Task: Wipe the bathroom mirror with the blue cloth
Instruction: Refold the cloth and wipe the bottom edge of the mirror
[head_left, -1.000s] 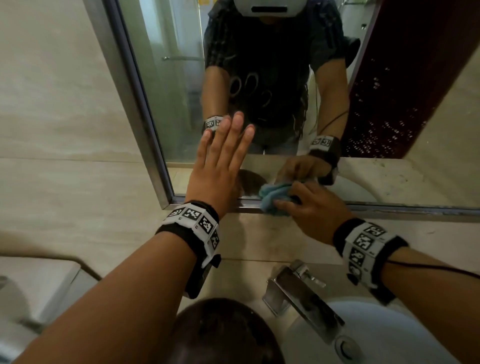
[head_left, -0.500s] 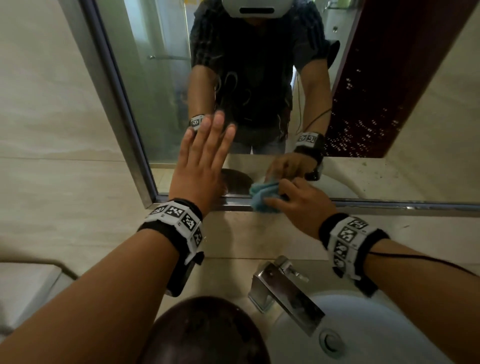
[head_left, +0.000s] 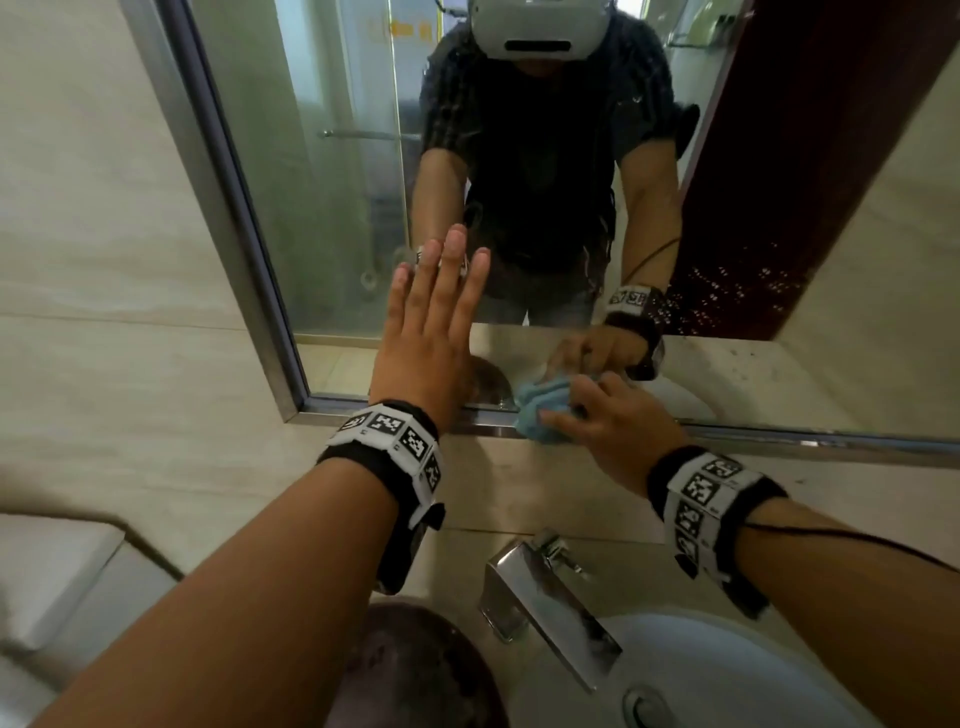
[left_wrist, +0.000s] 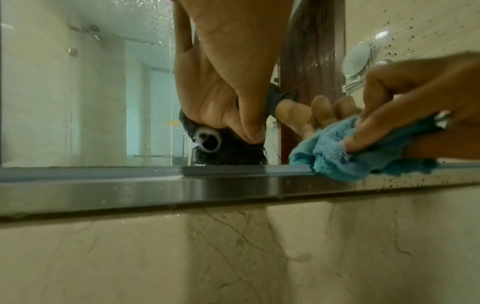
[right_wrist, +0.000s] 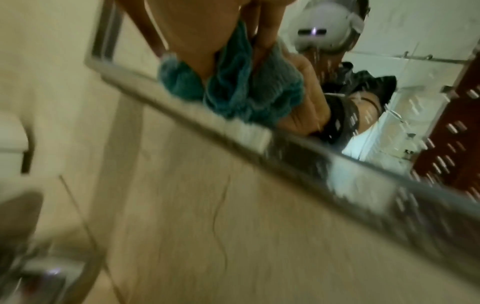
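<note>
Gripping blue cloth, right hand, mirror edge

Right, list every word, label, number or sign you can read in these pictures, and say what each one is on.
No text reads clearly.
Left wristband: black-and-white square code markers, no words.
Right wristband: the same kind of markers, no words.
Yellow sign reflected in the mirror, on the glass partition: too blurred to read.
Blue cloth, faucet: no label visible.

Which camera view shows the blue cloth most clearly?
The left wrist view: the blue cloth is sharp there, bunched against the mirror's lower edge. In the head view it is small, partly behind the right hand. The right wrist view blurs it.
</note>
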